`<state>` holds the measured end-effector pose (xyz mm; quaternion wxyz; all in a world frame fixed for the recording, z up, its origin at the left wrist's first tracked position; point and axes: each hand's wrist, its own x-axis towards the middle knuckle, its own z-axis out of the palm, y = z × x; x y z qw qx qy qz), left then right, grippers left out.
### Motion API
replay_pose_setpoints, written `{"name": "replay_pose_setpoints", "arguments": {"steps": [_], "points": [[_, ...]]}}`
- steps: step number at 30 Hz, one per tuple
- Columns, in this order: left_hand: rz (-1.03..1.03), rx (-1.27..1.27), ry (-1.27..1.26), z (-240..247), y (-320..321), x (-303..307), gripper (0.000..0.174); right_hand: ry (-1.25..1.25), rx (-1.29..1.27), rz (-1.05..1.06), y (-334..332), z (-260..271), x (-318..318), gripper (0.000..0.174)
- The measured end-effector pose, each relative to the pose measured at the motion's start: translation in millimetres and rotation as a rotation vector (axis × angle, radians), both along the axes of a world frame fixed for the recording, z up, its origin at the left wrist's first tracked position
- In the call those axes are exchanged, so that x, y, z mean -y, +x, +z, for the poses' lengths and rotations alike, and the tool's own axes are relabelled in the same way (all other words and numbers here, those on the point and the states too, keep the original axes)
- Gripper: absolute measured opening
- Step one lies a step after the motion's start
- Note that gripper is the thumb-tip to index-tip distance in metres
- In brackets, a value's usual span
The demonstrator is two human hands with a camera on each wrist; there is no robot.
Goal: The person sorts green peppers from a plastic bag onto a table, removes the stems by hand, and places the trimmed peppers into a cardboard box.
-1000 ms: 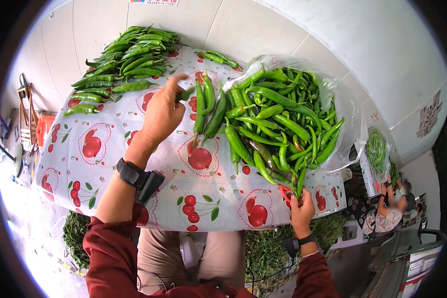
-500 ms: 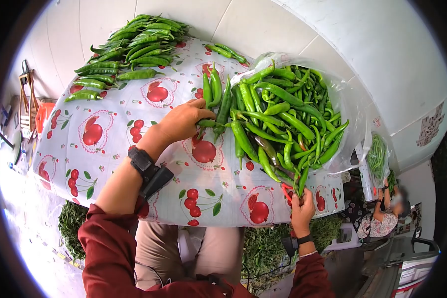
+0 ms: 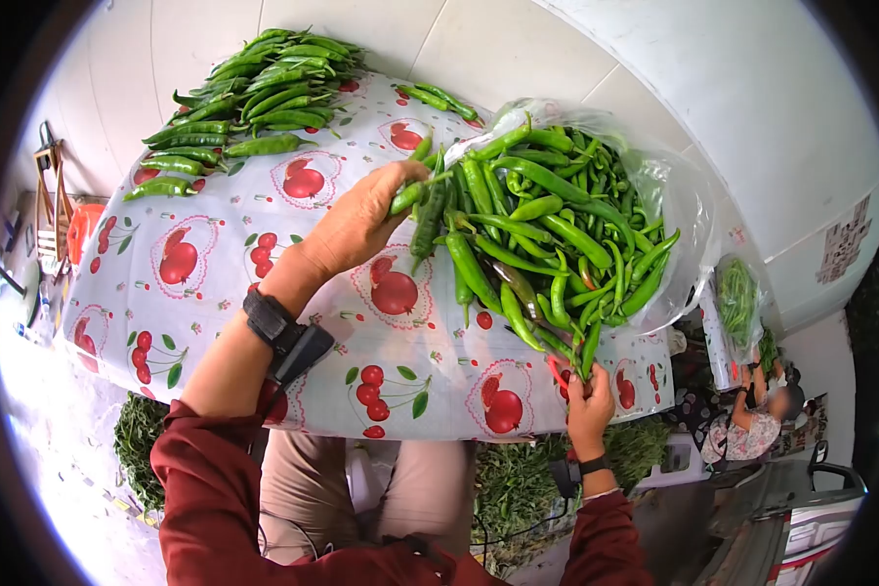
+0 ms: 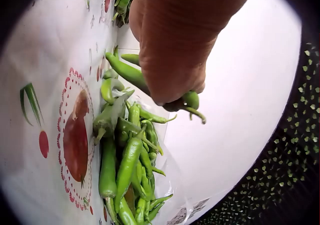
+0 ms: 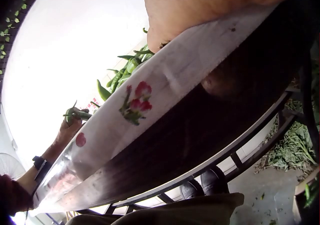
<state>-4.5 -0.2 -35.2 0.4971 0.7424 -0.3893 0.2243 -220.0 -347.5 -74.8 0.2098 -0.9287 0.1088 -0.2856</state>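
Observation:
My left hand (image 3: pixel 366 220) grips a few green chili peppers over the table, left of the bag. A held pepper (image 4: pixel 127 72) sticks out past the fingers in the left wrist view, its far part hidden by the hand. Beside that hand, another dark green pepper (image 3: pixel 427 220) leans toward the heap. A big heap of green peppers (image 3: pixel 547 234) spills from a clear plastic bag (image 3: pixel 689 210). At the heap's near edge my right hand (image 3: pixel 591 415) pinches the end of a green pepper (image 3: pixel 590 350). A thin red thing (image 3: pixel 559 376) shows by those fingers; I cannot tell what it is.
Rows of peppers (image 3: pixel 273 93) lie at the table's back left, with a small group (image 3: pixel 439 100) to their right. A fruit-print cloth (image 3: pixel 215 322) covers the table. Leafy greens (image 3: pixel 527 488) lie on the floor below. Another person (image 3: pixel 752 430) is at the far right.
My left hand came down and right to the loose peppers beside the heap, then lifted slightly with peppers in its grip. My right hand has stayed at the heap's near edge.

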Motion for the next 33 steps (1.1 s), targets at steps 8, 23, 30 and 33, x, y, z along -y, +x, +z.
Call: {"name": "replay_pose_setpoints", "arguments": {"steps": [8,23,30,33], "points": [[0.202,0.174,-0.058,39,-13,-8,0.038,0.013,-0.044,-0.014,0,3,-2,0.030],[0.678,0.394,0.829,50,52,-199,0.031,-0.009,-0.002,0.008,0,0,0,0.033],[0.727,0.181,0.914,5,88,-247,0.039,0.039,-0.046,-0.022,-1,1,0,0.032],[0.626,-0.063,0.812,-7,93,-258,0.049,0.075,-0.012,0.008,0,0,0,0.032]]}}
